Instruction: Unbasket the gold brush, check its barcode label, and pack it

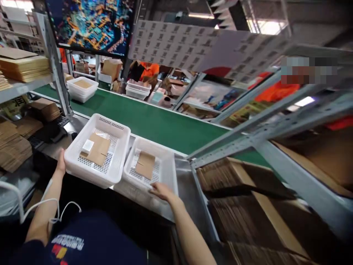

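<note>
My left hand grips the near left corner of a white plastic basket, with most of its fingers hidden behind the wall. Inside lie a flat brown cardboard piece and a small white box. That basket sits slightly askew, its near edge over the front of the metal bench. Close on its right stands a second white plastic basket holding another cardboard piece and something pale beside it. My right hand is closed over this second basket's near rim, fingers curled inward.
Behind the bench runs a green conveyor belt, with stacked white baskets on it at the left. Folded cartons fill a rack at right. More cartons and a keyboard lie left. A monitor hangs above.
</note>
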Available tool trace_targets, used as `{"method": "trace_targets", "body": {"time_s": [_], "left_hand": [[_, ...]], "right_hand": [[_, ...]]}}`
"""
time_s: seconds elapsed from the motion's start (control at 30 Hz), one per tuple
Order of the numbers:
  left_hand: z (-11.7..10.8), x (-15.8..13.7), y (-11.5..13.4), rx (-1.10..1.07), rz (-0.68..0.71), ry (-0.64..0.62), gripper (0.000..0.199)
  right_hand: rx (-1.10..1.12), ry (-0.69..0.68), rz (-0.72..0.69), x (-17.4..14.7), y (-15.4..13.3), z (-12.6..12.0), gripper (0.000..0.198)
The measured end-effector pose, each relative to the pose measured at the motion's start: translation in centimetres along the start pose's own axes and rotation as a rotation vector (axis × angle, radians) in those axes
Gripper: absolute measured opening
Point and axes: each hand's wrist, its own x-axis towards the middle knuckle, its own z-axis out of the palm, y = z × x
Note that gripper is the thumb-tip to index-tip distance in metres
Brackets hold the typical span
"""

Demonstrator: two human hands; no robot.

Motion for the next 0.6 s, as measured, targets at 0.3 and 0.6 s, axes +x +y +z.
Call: {"method": "trace_targets", "body": {"time_s": [0.3,0.6], "left_hand": [[1.3,-0.5,-0.9,-0.401,-0.151,0.088,0.050],[3.2,-2.0,-1.6,-0.207,-0.021,0.078,0.056]], "right_hand": [[0.179,0.343,-0.116,-6.3,-1.2,-9.8,0.038],[-0.053,0.309,-0.390,-3.7,-20.9,-8.8,0.044]]}}
